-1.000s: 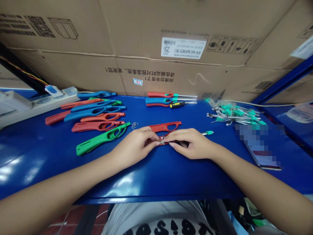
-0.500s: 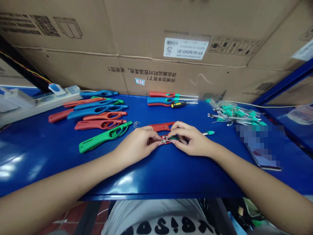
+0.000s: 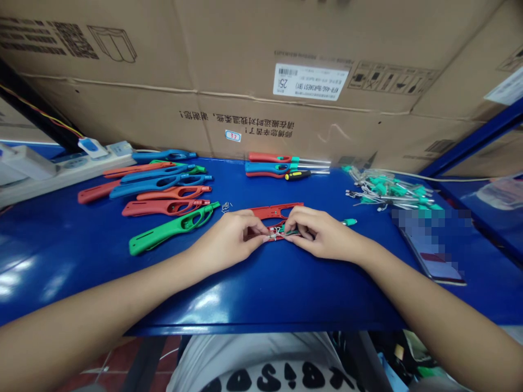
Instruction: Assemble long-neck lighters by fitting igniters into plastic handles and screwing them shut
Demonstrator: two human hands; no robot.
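In the middle of the blue table, my left hand (image 3: 235, 237) pinches thumb and fingertips at the left part of a red lighter casing half (image 3: 279, 238), which lies open. White wires (image 3: 278, 232) and small inner parts sit in it between my hands. My right hand (image 3: 322, 233) is closed too, its fingertips at the right end of these wires. A metal rod with a green tip (image 3: 349, 221) sticks out to the right behind that hand. Just beyond lies the other red casing half (image 3: 261, 213). My fingers hide part of the near half.
Several coloured lighter casings, among them a green one (image 3: 171, 231), lie left beside small screws (image 3: 226, 207). At the back are lighters with metal rods (image 3: 269, 167) and a yellow-black screwdriver (image 3: 298, 175). Right are wired rod assemblies (image 3: 388, 188) and a phone (image 3: 433, 250). A power strip (image 3: 93, 166) stands left.
My right fingertips have shifted slightly and drawn together beside the wires, showing more of the inner parts. My left hand keeps nearly the same pinch.
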